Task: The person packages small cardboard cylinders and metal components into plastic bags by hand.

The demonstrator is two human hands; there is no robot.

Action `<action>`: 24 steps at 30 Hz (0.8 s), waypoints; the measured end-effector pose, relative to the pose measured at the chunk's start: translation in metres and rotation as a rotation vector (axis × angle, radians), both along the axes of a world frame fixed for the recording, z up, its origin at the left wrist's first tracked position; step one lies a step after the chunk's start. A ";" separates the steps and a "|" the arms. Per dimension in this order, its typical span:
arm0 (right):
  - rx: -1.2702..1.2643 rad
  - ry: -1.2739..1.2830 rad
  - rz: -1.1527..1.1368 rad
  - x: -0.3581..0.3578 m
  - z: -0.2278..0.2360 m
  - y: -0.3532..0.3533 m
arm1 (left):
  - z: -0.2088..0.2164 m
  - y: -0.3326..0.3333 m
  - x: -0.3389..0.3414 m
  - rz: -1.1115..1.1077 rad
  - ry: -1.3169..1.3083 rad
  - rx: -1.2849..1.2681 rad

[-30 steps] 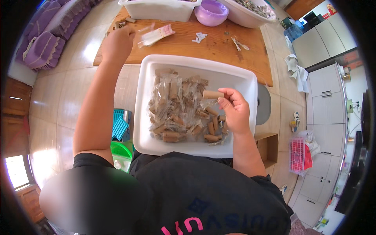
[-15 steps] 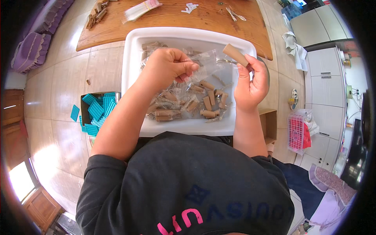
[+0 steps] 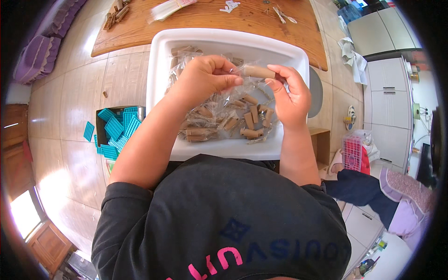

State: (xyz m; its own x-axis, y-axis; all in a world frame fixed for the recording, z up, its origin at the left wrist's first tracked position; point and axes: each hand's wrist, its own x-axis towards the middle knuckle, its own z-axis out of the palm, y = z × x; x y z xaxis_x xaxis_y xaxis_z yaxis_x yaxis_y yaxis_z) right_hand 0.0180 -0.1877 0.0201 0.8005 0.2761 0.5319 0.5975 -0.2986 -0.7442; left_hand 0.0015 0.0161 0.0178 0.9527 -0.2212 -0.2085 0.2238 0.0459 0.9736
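left hand (image 3: 212,77) has its grip pinched on a clear bag (image 3: 242,70), right hand (image 3: 291,95) has its grip closed on the right end of a tube (image 3: 259,72). tube's left end is at the bag, over the white tub (image 3: 224,153). wooden surface (image 3: 224,21) on the far side.

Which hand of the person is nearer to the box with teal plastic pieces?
Left. The left hand is over the white tub, to the right of the box; the right hand is over the tub too, but farther right.
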 end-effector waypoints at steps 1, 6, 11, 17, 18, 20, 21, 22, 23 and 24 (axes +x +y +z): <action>0.043 0.127 0.049 0.001 -0.001 -0.001 | -0.001 -0.001 0.000 -0.011 -0.008 0.011; 0.182 0.442 0.147 0.004 -0.003 -0.005 | 0.009 -0.002 -0.003 -0.096 0.176 -0.093; 0.080 0.476 0.269 0.007 -0.002 -0.008 | -0.002 -0.005 -0.003 -0.171 0.265 -0.324; 0.246 0.552 0.085 0.000 -0.010 0.005 | -0.011 -0.010 -0.001 -0.090 0.278 -0.364; 0.245 0.561 0.060 0.000 -0.011 0.003 | -0.009 -0.010 -0.002 -0.074 0.283 -0.358; 0.243 0.571 0.034 0.001 -0.012 0.003 | -0.007 -0.010 -0.002 -0.059 0.289 -0.354; 0.169 0.442 0.054 0.003 -0.013 0.003 | -0.006 -0.010 -0.003 -0.040 0.298 -0.354; 0.096 0.313 0.072 0.004 -0.014 0.004 | -0.007 -0.010 -0.003 -0.022 0.306 -0.354; 0.098 0.313 0.074 0.003 -0.014 0.006 | -0.008 -0.010 -0.003 -0.019 0.306 -0.352; 0.212 0.375 0.026 0.001 -0.013 0.008 | -0.009 -0.008 -0.002 -0.038 0.299 -0.347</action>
